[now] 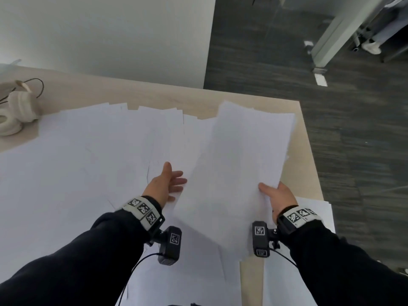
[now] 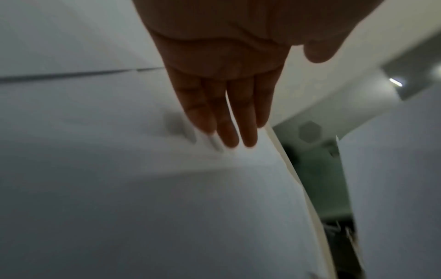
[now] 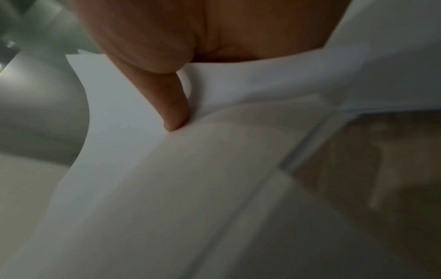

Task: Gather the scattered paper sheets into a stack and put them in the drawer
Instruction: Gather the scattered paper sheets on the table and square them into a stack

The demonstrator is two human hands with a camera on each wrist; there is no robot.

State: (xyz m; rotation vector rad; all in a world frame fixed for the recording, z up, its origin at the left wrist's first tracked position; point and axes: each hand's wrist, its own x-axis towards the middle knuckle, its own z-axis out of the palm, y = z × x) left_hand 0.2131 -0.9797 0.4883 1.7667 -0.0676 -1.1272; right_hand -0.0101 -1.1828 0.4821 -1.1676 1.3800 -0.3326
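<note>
Several white paper sheets (image 1: 99, 155) lie spread and overlapping across the light wood table (image 1: 306, 151). My right hand (image 1: 276, 195) pinches a lifted bundle of sheets (image 1: 240, 164) at its right edge, thumb on top; in the right wrist view the thumb (image 3: 171, 105) presses on the paper bundle (image 3: 155, 188). My left hand (image 1: 170, 184) is open with straight fingers, just left of the lifted bundle, over the flat sheets. In the left wrist view its fingers (image 2: 226, 120) point down onto a sheet (image 2: 143, 188). No drawer is in view.
Cream headphones (image 1: 15, 111) with a dark cable sit at the table's far left. More sheets (image 1: 309, 250) hang past the table's near right corner. Dark carpet (image 1: 353, 151) lies beyond the right edge; a grey wall stands behind the table.
</note>
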